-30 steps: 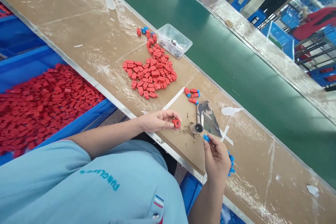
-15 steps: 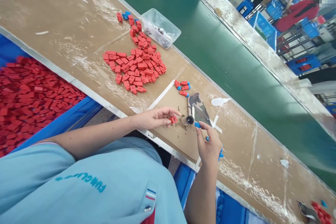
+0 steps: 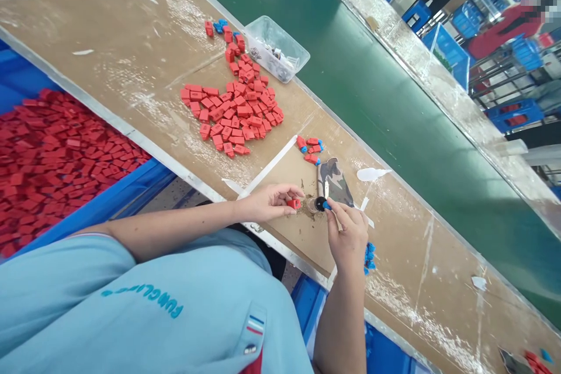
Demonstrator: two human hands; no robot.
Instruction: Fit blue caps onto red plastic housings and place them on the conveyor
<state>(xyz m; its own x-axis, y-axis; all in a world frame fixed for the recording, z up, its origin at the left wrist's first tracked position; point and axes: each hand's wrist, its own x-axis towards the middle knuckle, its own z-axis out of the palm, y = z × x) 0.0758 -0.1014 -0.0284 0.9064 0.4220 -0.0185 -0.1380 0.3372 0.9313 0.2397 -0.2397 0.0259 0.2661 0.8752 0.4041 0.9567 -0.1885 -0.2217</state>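
Red block (image 3: 293, 203) between left fingertips (image 3: 287, 210), blue (image 3: 326, 205) between right (image 3: 334, 205)

two hands (image 3: 269, 201) (image 3: 350, 234), one held red block (image 3: 295, 203), one held blue piece (image 3: 327, 205), one clear tub (image 3: 284, 39), one black-mouthed pot (image 3: 320, 204)

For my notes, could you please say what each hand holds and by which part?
The left hand holds a red piece by its palm-side end; the right hand pinches a blue piece the same way. Both are partly covered.

This side of the green strip (image 3: 372, 99) lies a scuffed brown worktop (image 3: 401, 228); beyond the strip, a worn pale ledge (image 3: 390, 35) and an open blue crate (image 3: 460, 67)
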